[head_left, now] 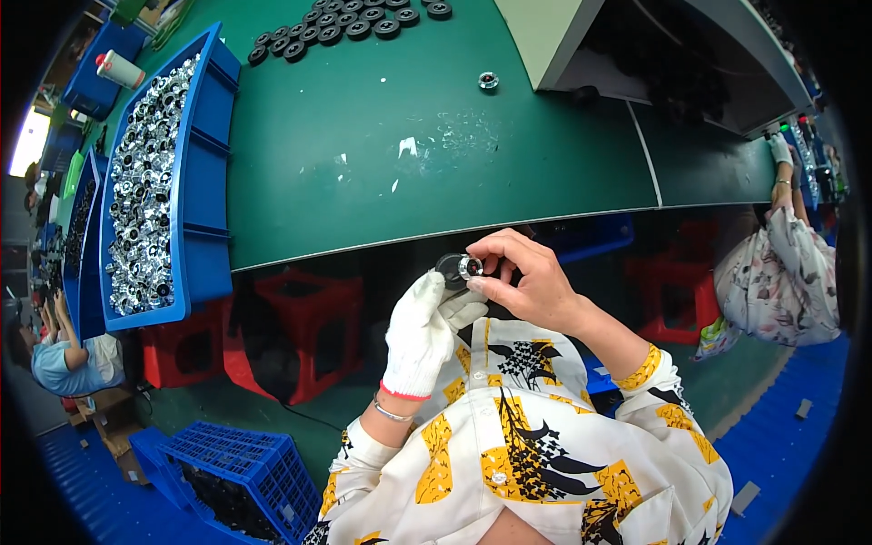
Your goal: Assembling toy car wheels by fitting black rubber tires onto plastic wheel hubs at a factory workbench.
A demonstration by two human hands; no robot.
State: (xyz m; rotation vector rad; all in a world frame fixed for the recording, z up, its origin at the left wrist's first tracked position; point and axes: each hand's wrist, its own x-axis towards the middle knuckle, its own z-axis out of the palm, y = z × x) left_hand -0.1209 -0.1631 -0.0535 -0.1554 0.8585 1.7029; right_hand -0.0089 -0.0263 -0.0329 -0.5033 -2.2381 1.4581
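Observation:
In front of my chest, just off the table's near edge, my two hands meet over a small assembly. My left hand (422,329), in a white knit glove, has its fingers closed round a black round part (448,266). Bare thumb and fingers of my right hand (530,280) pinch a shiny chrome ring-shaped part (470,266) with a dark centre, held against the black part. Whether the two are joined, I cannot tell. A similar chrome piece (489,81) lies alone on the green table (309,191).
A blue bin (207,182) heaped with chrome pieces (143,195) stands on the left. Rows of black round parts (359,29) lie at the back. At the back right is a pale open box (554,45). Red stools (309,318) and a blue crate (241,472) are below; people sit at both sides.

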